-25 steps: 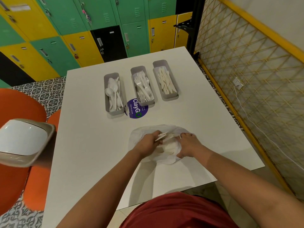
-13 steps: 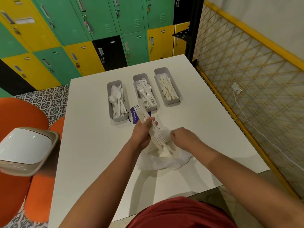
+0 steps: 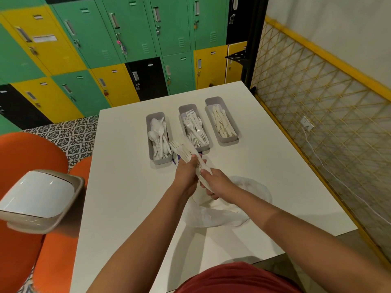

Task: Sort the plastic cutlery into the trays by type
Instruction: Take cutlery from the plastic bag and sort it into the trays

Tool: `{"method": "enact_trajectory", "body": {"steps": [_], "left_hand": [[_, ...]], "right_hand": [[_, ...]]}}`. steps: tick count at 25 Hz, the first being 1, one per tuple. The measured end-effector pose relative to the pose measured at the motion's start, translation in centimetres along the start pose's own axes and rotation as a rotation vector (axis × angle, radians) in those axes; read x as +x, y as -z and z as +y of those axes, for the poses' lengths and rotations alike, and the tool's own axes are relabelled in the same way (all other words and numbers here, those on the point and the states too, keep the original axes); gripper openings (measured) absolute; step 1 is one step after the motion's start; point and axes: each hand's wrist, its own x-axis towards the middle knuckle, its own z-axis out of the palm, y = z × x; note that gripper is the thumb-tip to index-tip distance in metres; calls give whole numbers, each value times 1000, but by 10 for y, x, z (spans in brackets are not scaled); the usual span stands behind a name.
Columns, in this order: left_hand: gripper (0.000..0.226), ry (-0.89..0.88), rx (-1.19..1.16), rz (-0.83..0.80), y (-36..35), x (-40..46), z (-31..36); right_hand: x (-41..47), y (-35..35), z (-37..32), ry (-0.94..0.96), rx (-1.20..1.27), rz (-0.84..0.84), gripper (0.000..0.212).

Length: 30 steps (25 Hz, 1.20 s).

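Note:
Three grey trays stand side by side at the far middle of the white table (image 3: pixel 127 208): the left tray (image 3: pixel 159 160) holds white spoons, the middle tray (image 3: pixel 183 108) white forks, the right tray (image 3: pixel 211 100) white knives. My left hand (image 3: pixel 187 173) grips a bunch of white plastic forks (image 3: pixel 183 150), tines pointing up-left, just in front of the spoon and fork trays. My right hand (image 3: pixel 218 185) holds the lower end of the same bunch. A crumpled white plastic bag (image 3: pixel 237 214) lies on the table beneath my right forearm.
A purple round sticker (image 3: pixel 175 162) peeks out behind the bunch. A beige bin with a white lid (image 3: pixel 38 199) stands at the table's left, over orange seats (image 3: pixel 25 153). Lockers line the back, and a yellow lattice fence (image 3: pixel 317 123) runs along the right edge.
My left hand lifted a bunch of forks out of the bag and carried it toward the trays. My right hand left the bag and took hold of the bunch's lower end.

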Motion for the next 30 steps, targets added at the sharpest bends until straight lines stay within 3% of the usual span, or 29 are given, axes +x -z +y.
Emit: {"method": "enact_trajectory", "body": {"steps": [3, 7, 11, 14, 18, 23, 30], "left_hand": [[20, 2, 68, -42, 4, -3, -5], [22, 20, 77, -19, 12, -1, -3], [22, -16, 150, 50, 24, 10, 3], [25, -3, 278, 26, 35, 14, 7], [29, 12, 353, 8, 49, 12, 16], [29, 54, 300, 109, 66, 16, 26], [19, 86, 265, 142, 67, 36, 40]], "right_hand": [[4, -4, -6, 19, 45, 20, 26], [9, -11, -9, 50, -149, 62, 36], [16, -16, -5, 151, -286, 200, 15], [22, -16, -6, 205, -375, 222, 14], [26, -18, -12, 183, -273, 183, 9], [35, -20, -17, 163, -38, 233, 10], [67, 7, -25, 67, -103, 342, 11]]}}
